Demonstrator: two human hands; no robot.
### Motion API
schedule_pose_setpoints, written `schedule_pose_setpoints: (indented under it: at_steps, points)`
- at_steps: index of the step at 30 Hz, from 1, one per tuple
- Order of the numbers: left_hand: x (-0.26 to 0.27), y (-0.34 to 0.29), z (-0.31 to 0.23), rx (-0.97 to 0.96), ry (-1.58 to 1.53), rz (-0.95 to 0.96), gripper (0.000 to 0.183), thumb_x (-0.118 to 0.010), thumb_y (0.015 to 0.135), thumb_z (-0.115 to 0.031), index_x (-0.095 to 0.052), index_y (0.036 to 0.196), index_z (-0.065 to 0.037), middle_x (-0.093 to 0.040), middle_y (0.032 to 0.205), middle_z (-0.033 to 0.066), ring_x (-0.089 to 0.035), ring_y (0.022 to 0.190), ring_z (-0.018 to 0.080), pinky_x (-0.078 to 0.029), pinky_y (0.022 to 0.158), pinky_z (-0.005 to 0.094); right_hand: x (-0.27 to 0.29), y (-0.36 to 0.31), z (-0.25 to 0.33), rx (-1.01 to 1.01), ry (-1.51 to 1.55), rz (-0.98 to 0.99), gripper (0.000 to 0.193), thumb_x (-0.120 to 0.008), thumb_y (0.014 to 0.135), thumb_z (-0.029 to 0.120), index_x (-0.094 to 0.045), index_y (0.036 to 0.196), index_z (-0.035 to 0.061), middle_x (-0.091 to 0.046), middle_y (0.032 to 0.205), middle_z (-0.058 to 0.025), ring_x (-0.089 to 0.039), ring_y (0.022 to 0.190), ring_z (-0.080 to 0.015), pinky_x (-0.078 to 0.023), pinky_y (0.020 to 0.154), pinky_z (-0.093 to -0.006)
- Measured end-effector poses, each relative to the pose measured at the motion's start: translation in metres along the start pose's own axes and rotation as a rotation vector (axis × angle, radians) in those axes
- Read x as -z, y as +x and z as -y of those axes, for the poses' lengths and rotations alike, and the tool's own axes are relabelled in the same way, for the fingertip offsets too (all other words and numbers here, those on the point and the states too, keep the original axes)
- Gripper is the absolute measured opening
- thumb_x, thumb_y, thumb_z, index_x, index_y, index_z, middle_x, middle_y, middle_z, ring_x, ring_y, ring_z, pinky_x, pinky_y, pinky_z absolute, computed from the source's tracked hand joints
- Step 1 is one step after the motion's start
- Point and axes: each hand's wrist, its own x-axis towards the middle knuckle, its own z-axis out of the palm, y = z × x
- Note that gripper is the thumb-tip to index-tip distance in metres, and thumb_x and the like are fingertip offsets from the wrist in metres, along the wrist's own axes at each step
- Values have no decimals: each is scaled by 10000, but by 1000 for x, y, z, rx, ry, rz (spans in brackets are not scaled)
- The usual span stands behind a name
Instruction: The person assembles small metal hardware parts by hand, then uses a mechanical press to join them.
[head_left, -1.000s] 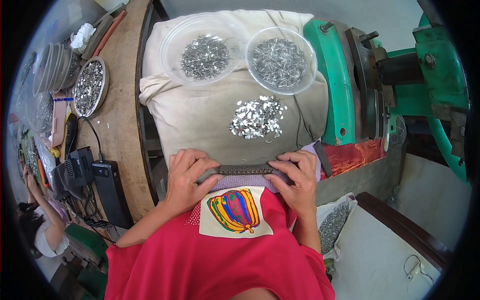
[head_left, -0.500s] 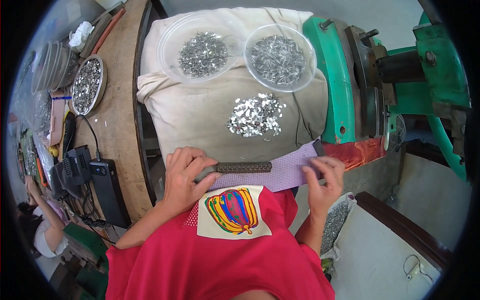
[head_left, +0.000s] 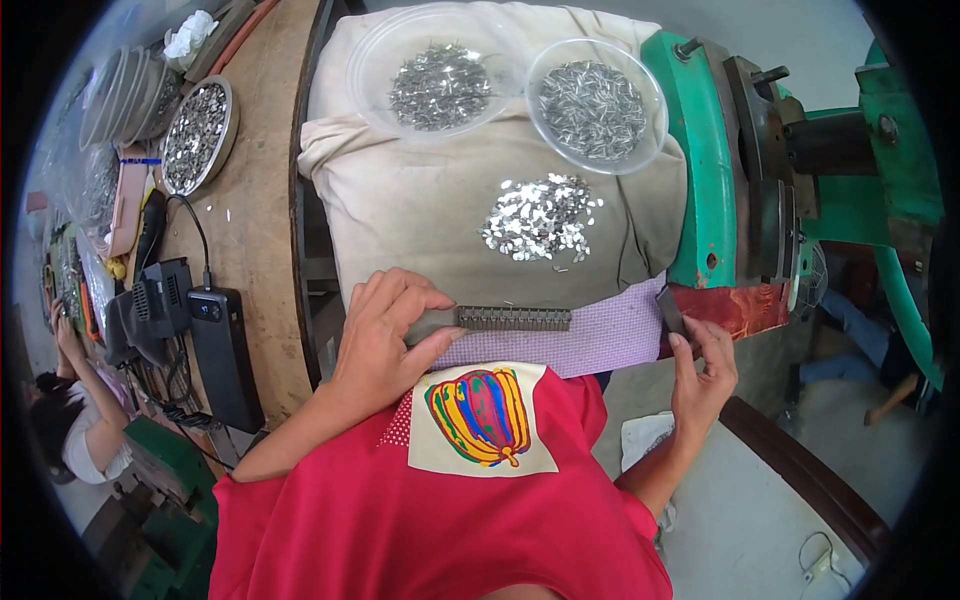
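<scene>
Slotted bar (head_left: 514,318), straight, dark grey, hands (head_left: 385,325) (head_left: 708,370) apart, left clamped on its end, right on dark strip (head_left: 671,311)

Black power bank (head_left: 226,360) on wooden bench (head_left: 262,215).

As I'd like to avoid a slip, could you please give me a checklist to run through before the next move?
1. Left grip holding one end of the notched bar: ok.
2. Right grip touching the dark flat piece: ok.
3. Every notch filled: cannot tell, too small.
4. Silver pile apart from the bar: ok.
5. Left tub and right tub upright: ok.
</scene>
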Motion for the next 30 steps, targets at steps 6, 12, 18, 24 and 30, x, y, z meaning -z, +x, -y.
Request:
schedule_pose_setpoints:
  at_steps: [6, 12, 18, 24, 30]
  points:
    - [6, -2, -2, 102, -137, 25, 162, -729, 828, -61, -642, 959, -20, -593, 982, 107, -601, 925, 240, -472, 812, 321, -14, 10, 43, 129, 125, 134, 294, -785, 753, -40, -728, 1040, -10, -657, 945, -94, -625, 784, -187, -504, 688, -301]
    - [8, -4, -6, 174, -228, 0, 112, -691, 881, -88, -626, 935, -13, -591, 977, 101, -615, 819, 239, -489, 707, 328, -36, 34, 63, 378, 96, 265, 273, -803, 741, 18, -724, 1002, 15, -639, 918, -105, -638, 814, -275, -514, 700, -359]
    - [7, -5, -7, 197, -254, -12, 102, -685, 890, -74, -615, 915, -5, -588, 948, 93, -612, 751, 210, -489, 669, 310, -39, 42, 68, 446, 88, 304, 300, -805, 719, -5, -728, 1008, 18, -644, 920, -106, -640, 829, -255, -508, 692, -338]
    - [10, -1, -13, 263, -270, 17, 117, -671, 910, -88, -601, 910, 6, -576, 901, 97, -601, 676, 211, -480, 630, 318, -43, 42, 78, 486, 95, 341, 311, -814, 705, 7, -730, 1004, 27, -647, 922, -104, -641, 825, -259, -513, 686, -349]
    - [8, 1, -15, 284, -266, 43, 114, -646, 930, -75, -579, 899, 12, -561, 885, 94, -565, 695, 174, -463, 634, 297, -49, 38, 84, 499, 140, 391, 306, -814, 704, 13, -729, 998, 30, -648, 920, -100, -640, 824, -262, -513, 674, -354]
